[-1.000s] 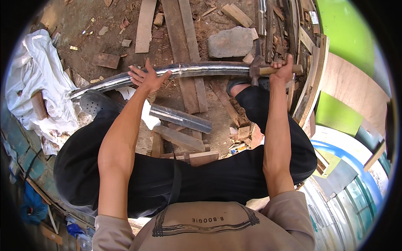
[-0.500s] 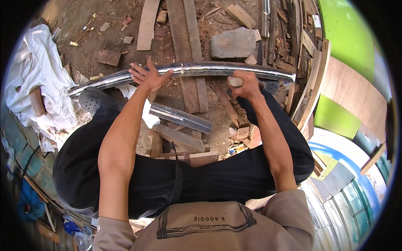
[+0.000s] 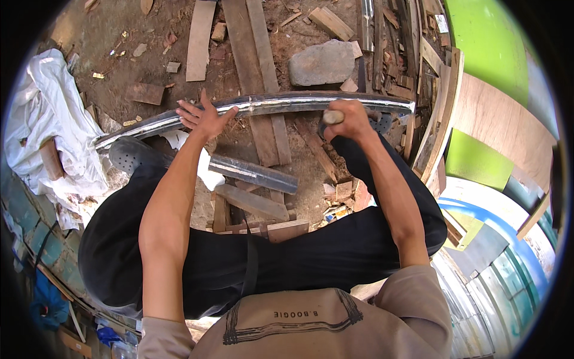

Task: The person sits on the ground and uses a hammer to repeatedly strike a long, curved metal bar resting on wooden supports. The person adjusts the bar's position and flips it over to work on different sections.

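Note:
A long dark pipe with a white stripe down its length lies across in front of me, its ends near my two feet. My left hand rests against the pipe left of its middle, fingers spread, with nothing held. On the right, my right hand is closed around the wooden handle of a tool, close to the pipe's near edge. The handle's round butt shows, but the tool's working end is mostly hidden by my hand. Nearer me lies a shorter dark pipe, also striped white.
Planks run under the long pipe. A grey stone sits beyond it. White cloth is bunched at the left. Wood scraps lie between my legs, and stacked boards stand at the right by green panels.
The view has shifted slightly, so the stone and planks appear further left. Both hands keep nearly the same places at the pipe.

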{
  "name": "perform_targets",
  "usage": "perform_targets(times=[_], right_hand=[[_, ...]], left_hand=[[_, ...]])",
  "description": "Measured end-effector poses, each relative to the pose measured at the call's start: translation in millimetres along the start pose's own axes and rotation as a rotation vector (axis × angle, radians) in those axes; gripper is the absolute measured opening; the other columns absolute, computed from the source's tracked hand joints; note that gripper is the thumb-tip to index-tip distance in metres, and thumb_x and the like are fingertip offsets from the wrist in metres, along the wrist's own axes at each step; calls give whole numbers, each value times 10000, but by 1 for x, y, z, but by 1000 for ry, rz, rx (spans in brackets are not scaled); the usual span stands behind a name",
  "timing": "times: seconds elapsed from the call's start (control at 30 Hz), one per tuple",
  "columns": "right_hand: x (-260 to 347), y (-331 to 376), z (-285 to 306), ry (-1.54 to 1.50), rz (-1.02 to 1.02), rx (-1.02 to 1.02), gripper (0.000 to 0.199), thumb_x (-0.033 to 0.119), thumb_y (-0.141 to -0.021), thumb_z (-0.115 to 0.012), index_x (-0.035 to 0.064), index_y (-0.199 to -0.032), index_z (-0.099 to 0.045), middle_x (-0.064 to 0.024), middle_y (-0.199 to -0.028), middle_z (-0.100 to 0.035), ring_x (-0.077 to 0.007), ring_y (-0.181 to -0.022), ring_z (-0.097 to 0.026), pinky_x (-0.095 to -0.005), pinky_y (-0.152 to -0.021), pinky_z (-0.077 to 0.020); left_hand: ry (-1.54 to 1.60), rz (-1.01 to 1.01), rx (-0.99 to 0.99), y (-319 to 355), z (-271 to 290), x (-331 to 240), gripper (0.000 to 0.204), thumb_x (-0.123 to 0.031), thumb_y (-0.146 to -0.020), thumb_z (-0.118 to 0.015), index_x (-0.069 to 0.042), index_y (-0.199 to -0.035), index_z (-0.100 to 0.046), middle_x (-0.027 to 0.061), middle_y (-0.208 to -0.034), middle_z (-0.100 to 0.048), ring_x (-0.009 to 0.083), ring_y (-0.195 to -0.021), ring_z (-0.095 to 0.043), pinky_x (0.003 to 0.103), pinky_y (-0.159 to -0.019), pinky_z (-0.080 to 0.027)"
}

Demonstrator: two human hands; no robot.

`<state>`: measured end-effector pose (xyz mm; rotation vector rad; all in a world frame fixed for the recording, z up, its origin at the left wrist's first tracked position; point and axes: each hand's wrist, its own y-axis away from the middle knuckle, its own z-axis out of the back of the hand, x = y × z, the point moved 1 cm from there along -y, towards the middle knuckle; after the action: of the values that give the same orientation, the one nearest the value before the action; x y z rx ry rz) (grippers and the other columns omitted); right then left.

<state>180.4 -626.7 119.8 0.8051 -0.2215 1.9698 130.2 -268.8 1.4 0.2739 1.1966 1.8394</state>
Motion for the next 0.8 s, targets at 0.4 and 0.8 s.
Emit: perform_targets(times=[0.4, 0.8], right_hand=[[69, -39, -61, -103, 177, 8, 227, 204, -596, -755, 89, -641, -565, -109, -615, -597, -305, -533, -590, -418, -498, -451], [7, -8, -20, 156, 108, 7, 180, 261, -594, -746, 147, -655, -621, -77, -578, -620, -279, -516, -623, -422, -493, -500]], left_hand=[[4, 18, 10, 1, 1, 0, 1309, -801, -696, -619, -131, -1526, 140, 424, -1351, 420, 576, -1238, 432, 696, -1020, 156], [-20, 3, -40, -1, -2, -1, 1310, -836, -685, -594, -123, -1530, 107, 430, -1409, 333, 600, -1290, 347, 713, -1023, 127]])
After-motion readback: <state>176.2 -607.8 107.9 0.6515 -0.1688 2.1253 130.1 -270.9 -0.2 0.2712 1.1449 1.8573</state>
